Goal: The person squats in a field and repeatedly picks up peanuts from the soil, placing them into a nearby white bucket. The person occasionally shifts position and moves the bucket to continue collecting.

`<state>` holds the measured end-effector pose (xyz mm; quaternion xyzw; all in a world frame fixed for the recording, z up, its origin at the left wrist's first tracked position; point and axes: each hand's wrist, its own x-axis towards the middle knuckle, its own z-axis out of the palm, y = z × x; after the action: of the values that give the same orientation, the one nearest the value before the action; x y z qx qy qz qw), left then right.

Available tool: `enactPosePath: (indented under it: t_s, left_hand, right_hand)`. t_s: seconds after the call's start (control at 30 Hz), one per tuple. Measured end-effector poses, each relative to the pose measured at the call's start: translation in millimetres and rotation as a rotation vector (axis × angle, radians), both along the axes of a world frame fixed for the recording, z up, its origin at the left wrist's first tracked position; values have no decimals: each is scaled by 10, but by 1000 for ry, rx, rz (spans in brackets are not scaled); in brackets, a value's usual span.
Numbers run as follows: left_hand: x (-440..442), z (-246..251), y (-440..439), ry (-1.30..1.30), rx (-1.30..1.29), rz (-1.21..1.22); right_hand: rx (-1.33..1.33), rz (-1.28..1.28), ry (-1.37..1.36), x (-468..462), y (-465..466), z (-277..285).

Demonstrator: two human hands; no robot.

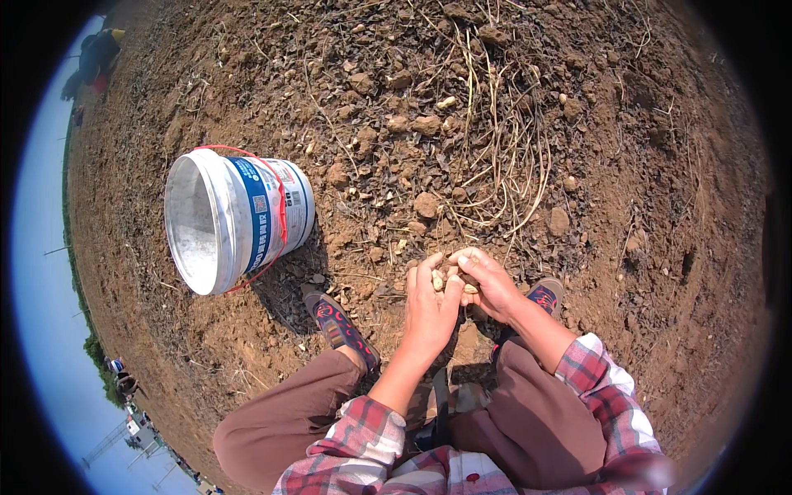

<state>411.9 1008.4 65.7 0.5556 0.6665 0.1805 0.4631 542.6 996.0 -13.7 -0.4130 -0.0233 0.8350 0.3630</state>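
Note:
Low in front of me, between my shoes, my left hand (pixel 433 303) and my right hand (pixel 489 281) are cupped close together around a few peanuts in the shell (pixel 438 281). The peanuts show between the fingers of both hands; the palms are partly hidden. Dry, stringy plant stems (pixel 526 179) lie on the soil just beyond the hands. A single unshelled peanut (pixel 446 103) rests on the ground farther off. To the left stands a white plastic bucket (pixel 247 216) with a blue band and a red handle; its visible inner wall is pale.
Brown soil with clods (pixel 427 205) and dry leaf litter surrounds me. My patterned shoes (pixel 340 328) flank the hands. Another person (pixel 99 55) is at the far upper left, and a second person (pixel 127 385) is at the lower left near the field's edge.

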Motion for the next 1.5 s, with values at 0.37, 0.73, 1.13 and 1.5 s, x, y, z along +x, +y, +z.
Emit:
enactPosePath:
  t_s: [0.37, 0.73, 1.13, 1.5]
  left_hand:
    - [-584, -492, 1370, 51, 240, 125]
    - [-1758, -1309, 2808, 800, 46, 137]
    - [249, -388, 1196, -520, -213, -73]
    - [551, -1113, 2620, 347, 393, -296]
  right_hand:
    - [-309, -116, 494, 262, -1, -6]
    - [-233, -53, 242, 488, 250, 59]
    - [-19, -351, 136, 273, 653, 171]
    - [164, -364, 86, 790, 421, 141]
